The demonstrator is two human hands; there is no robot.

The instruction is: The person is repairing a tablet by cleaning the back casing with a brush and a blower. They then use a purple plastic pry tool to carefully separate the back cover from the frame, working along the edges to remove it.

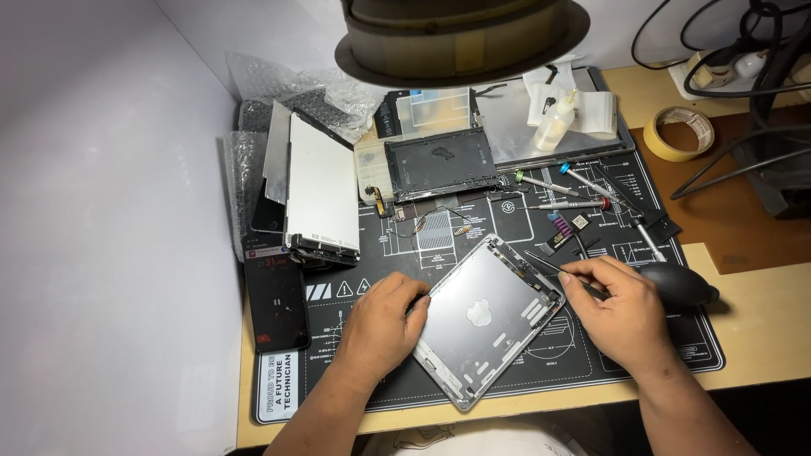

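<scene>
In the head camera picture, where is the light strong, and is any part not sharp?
Head view: light falls from above, brightest on the white panel and the silver tablet shell; the lamp shade at the top edge is dark and blurred; both hands, left hand and right hand, look sharp.

The tablet shell is a grey metal back housing, opened and emptied, lying flat on the mat with its inside face up and turned so one corner points toward 12 o'clock and another toward 6. Small parts and cable ends line its edge toward 2 o'clock, and a pale logo cutout shows at its middle. The tweezers are thin and dark, slanting from 4 o'clock up to 10, tip at the shell's upper right edge
</scene>
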